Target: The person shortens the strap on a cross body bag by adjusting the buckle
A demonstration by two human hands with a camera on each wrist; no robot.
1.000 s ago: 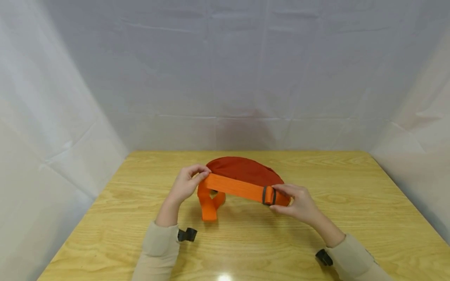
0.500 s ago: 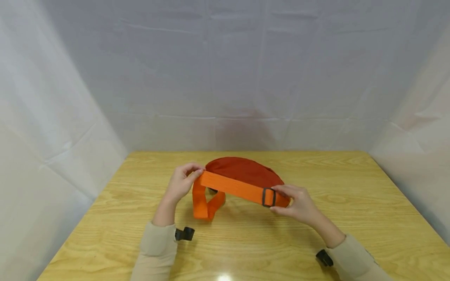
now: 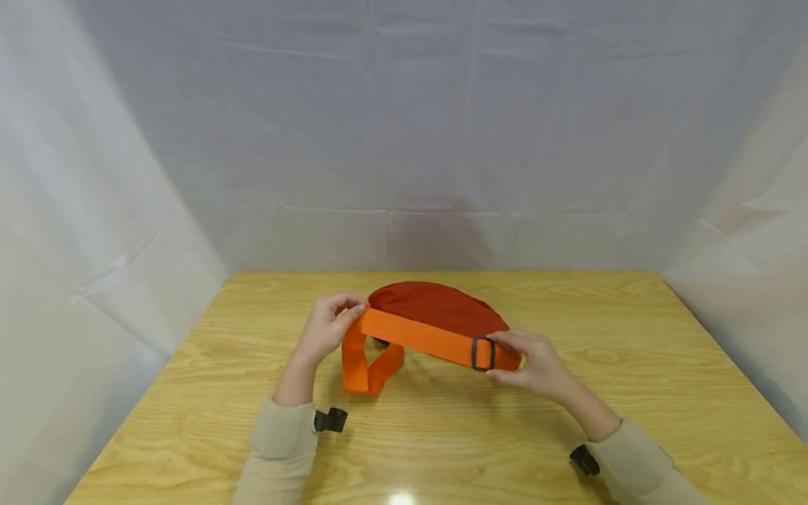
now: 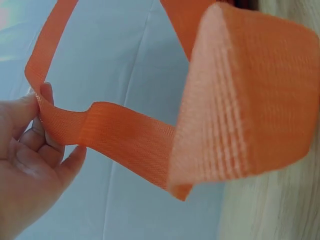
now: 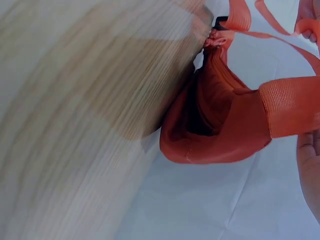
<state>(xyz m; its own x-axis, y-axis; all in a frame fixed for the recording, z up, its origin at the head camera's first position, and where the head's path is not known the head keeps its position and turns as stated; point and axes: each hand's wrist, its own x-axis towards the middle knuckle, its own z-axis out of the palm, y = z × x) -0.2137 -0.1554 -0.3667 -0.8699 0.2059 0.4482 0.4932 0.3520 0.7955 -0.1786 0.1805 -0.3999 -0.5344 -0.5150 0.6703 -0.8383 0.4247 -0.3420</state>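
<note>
A dark red waist bag (image 3: 435, 305) with a wide orange strap (image 3: 413, 334) stands on the table in the head view. My left hand (image 3: 325, 333) pinches the strap between thumb and fingers near the bag's left end; the rest hangs below in a loop. At the right, my right hand (image 3: 536, 365) pinches the strap beside a black slider buckle (image 3: 474, 353), which the webbing passes through. The left wrist view shows the strap (image 4: 132, 142) bending out from the left hand (image 4: 25, 165). In the right wrist view the bag (image 5: 225, 135) is seen end-on; the right hand (image 5: 311, 172) is partly cut off.
The wood-grain table (image 3: 252, 456) lies under both hands. White sheeting (image 3: 442, 140) rises behind it and along both sides. Dark wrist cameras (image 3: 331, 420) project from the beige cuffs (image 3: 287, 428).
My left hand has shifted slightly left with the strap. The raised webbing at the slider buckle now lies flatter, and the hanging loop has swung left and widened. My right hand has hardly moved.
</note>
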